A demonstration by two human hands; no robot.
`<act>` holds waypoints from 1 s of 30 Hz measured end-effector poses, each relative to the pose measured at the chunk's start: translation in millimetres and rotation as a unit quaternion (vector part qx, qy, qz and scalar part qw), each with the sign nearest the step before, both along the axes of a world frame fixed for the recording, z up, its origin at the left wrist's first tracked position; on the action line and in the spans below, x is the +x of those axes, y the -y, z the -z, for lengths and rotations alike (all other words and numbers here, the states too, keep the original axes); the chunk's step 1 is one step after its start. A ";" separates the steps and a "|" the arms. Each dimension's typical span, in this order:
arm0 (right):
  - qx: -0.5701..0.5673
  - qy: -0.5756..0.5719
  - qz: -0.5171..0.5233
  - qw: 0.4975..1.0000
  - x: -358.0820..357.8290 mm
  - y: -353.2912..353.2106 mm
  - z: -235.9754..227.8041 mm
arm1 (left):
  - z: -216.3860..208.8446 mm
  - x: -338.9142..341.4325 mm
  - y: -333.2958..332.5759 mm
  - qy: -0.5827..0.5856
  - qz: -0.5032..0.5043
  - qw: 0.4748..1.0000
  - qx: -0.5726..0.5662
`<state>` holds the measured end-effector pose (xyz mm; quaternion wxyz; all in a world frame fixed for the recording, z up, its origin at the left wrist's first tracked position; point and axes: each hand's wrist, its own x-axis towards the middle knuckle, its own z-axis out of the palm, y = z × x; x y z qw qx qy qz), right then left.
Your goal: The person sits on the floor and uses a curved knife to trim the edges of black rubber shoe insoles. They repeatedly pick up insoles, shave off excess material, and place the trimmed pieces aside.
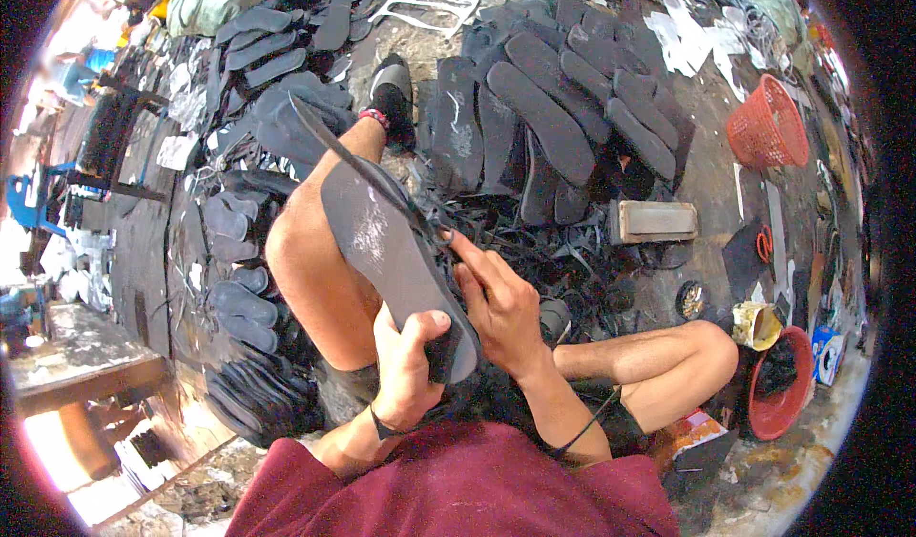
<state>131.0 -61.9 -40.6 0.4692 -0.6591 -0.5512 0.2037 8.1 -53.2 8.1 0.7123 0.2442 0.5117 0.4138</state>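
My left hand [405,370] grips a dark grey shoe sole [372,241] near its lower end, the thumb lying on its flat face. The sole is tilted, its far end above my bent knee. Along its far right edge runs a thin dark strip [348,155], which stands away from it and curves up to the left. My right hand [506,313] is at the sole's right edge, index finger stretched to that strip and the other fingers curled. Whatever lies within those curled fingers is hidden.
Piles of dark soles [544,98] lie ahead, with more stacked soles [243,313] at left. Black scraps cover the floor beyond my hands. At right are a pale rectangular block [656,222], red-handled scissors [764,243], a red basket [766,122] and a red basin [806,365].
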 end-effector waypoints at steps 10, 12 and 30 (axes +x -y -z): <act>-0.046 -0.066 -0.093 0.992 4.9 -79.2 -23.8 | 24.7 -29.5 1.3 -0.019 0.069 0.997 0.028; -0.020 -0.107 -0.074 0.991 8.6 -92.5 -13.1 | 30.4 -38.3 -2.8 0.007 0.101 0.995 0.022; 0.043 -0.495 0.147 0.855 69.9 -6.3 -34.0 | 19.6 39.6 -3.3 -0.363 0.160 0.782 0.481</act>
